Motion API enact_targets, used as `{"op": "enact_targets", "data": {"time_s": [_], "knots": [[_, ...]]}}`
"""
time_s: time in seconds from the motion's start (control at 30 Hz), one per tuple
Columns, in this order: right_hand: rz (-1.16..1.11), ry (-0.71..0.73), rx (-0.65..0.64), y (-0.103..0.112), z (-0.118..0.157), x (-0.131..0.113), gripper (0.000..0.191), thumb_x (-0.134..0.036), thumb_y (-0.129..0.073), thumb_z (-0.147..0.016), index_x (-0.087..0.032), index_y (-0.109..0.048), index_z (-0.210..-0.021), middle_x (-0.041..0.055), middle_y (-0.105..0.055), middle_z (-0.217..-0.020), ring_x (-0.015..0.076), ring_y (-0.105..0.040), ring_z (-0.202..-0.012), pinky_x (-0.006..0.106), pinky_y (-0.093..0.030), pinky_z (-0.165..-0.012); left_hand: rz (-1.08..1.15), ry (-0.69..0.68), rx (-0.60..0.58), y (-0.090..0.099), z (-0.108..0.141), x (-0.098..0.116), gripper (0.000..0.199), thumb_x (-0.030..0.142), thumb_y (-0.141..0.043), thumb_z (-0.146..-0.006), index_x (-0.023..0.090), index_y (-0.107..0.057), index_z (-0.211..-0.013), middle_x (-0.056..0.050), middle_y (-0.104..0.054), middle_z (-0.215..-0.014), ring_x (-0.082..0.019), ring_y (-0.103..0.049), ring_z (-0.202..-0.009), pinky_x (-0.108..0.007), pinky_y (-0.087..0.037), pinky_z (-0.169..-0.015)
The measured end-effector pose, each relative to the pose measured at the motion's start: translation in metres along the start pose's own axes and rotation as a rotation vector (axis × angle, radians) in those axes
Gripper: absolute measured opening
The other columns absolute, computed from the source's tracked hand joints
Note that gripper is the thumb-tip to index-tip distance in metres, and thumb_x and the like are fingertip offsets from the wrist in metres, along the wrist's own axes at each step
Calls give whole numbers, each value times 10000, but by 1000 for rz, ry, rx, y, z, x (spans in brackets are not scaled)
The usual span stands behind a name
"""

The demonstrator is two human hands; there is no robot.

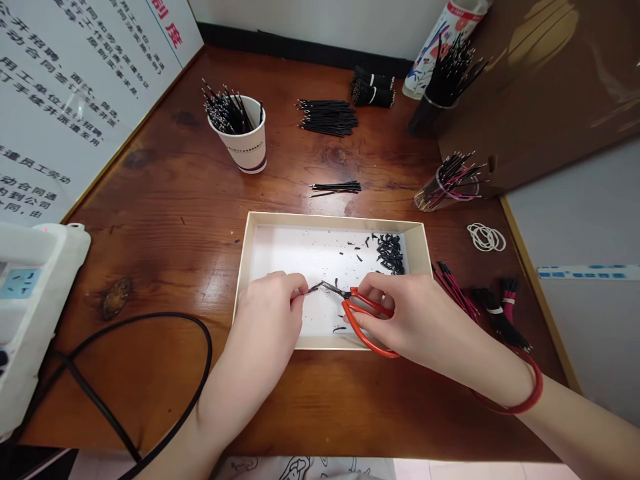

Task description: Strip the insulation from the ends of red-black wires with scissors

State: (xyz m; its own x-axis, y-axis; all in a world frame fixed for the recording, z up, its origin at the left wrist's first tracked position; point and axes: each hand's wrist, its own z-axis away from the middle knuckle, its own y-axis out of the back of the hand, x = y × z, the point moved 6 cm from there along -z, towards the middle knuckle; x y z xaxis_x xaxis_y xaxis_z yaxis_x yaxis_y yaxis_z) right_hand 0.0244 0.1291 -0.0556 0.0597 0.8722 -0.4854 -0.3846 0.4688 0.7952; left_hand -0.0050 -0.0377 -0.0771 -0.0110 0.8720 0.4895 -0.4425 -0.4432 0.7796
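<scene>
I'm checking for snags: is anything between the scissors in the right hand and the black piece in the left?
Nothing visible: over the box, the tips of the scissors in the right hand sit at the black piece pinched in the left hand; contact is too small to tell.

Room was left on the surface between the paper cup and shallow box; over the box, passage was hindered by red-handled scissors and, left of it, by a looped cable.
</scene>
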Motion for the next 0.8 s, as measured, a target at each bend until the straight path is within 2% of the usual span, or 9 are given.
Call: {"op": "enact_targets", "data": {"time_s": [0.27,0.5,0.8], "knots": [[-1,7,24,1,2,-3,192,-156,-658,-745,-171,-533,-599,-80,-423,-472,66,-266,-455,211,-245,-428,41,-38,22,1,2,1,243,47,-607,-830,211,-785,-853,-6,-765,-797,-175,-671,-696,-277,-465,-665],[9,13,39,3,3,-4,246,-156,-656,-746,-178,-475,-580,-88,-358,-464,64,-236,-461,201,-226,-419,-15,-52,16,0,3,2,258,42,-598,-847,215,-790,-861,-16,-749,-809,-170,-655,-703,-285,-455,-671],[96,18,28,-2,7,-5,253,-210,-637,-791,-191,-469,-603,-70,-408,-468,76,-271,-440,225,-218,-428,-15,-63,-11,0,3,3,247,101,-589,-882,247,-788,-885,0,-719,-810,-167,-622,-684,-300,-438,-654]]}}
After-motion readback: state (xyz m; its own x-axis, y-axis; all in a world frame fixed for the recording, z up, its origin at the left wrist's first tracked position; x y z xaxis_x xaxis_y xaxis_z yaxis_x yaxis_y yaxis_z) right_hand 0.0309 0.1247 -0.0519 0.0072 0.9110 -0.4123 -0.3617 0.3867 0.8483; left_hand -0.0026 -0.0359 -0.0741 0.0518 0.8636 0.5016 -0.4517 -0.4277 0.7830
